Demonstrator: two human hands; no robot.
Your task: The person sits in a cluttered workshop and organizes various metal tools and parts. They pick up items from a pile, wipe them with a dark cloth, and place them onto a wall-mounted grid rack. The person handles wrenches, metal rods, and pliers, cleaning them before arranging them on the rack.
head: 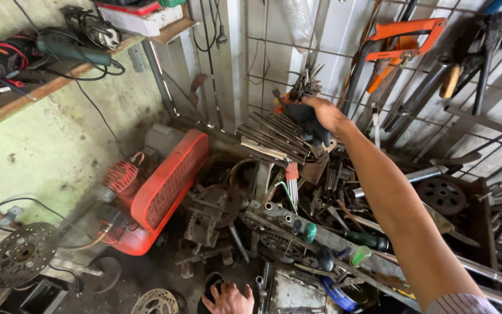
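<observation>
Reaching up, the right hand [327, 114] clasps a dark container [306, 119] bristling with thin metal rods; the left hand [229, 299] rests splayed, holding nothing, near a grimy brake disc [156, 302].

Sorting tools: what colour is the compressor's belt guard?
Red-orange, with a mesh face; the guard shows in the head view.

Stained green wall [59, 139], wooden shelf [42, 90], wire grid [274, 58]

Soft, even daylight over my workshop corner

My view bends at the edges; floor clutter lies shadowed, the picture stays fairly sharp, without glare.
</observation>
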